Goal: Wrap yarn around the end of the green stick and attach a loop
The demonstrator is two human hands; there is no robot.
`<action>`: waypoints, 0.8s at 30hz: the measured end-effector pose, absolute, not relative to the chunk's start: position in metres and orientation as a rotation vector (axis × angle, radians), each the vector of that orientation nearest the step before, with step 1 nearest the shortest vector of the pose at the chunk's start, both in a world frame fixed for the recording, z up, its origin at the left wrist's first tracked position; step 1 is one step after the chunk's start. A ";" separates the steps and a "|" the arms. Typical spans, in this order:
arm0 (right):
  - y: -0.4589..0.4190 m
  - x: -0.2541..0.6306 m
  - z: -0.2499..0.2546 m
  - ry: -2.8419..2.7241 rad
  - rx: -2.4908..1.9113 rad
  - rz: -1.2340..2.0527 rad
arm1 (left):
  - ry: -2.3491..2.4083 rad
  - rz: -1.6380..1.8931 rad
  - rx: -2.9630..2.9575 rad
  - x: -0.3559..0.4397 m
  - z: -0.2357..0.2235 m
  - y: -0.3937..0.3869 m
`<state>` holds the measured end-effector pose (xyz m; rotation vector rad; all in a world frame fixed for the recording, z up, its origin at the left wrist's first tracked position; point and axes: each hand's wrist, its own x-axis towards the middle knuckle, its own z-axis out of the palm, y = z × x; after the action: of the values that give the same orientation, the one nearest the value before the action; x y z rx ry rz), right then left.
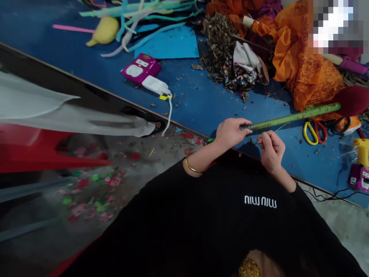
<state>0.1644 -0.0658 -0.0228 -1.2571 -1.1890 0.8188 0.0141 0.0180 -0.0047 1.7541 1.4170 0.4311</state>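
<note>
A long green stick (294, 116) slants across the blue table, with a dark red rounded piece (353, 100) at its far right end. My left hand (230, 132) is closed round the near end of this stick, where a dark wrapping shows by the fingertips. Just to the right, my right hand (272, 150) is closed in a pinch below the stick. Whatever sits between its fingertips is too small to make out. A thin green strand (281, 127) lies close above the right knuckles. Scissors (314, 132) with yellow and red handles lie under the stick.
Orange cloth (313, 77) and a heap of dried plant bits (221, 50) cover the far right. Further left are a purple socket box (142, 68) with a white plug (155, 84), a yellow balloon (106, 31) and a blue sheet (170, 42). A red chair (43, 148) stands left.
</note>
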 end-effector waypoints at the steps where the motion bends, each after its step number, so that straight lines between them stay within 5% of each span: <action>1: -0.066 0.165 -0.023 -1.207 -1.268 0.819 | 1.423 0.416 1.759 0.014 -0.005 0.018; 8: -0.066 0.171 -0.016 -1.249 -1.174 0.923 | 1.410 0.346 1.844 0.014 -0.002 0.021; 17: -0.079 0.184 -0.006 -2.029 -1.150 0.340 | 1.364 0.332 1.870 0.009 0.000 0.025; 24: -0.069 0.178 0.007 -2.080 -1.170 0.505 | 1.332 0.394 1.888 0.007 -0.010 0.023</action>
<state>0.1781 -0.0689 0.0067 -1.1704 -2.0801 0.5050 0.0073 0.0229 -0.0096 1.8875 1.3319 0.3943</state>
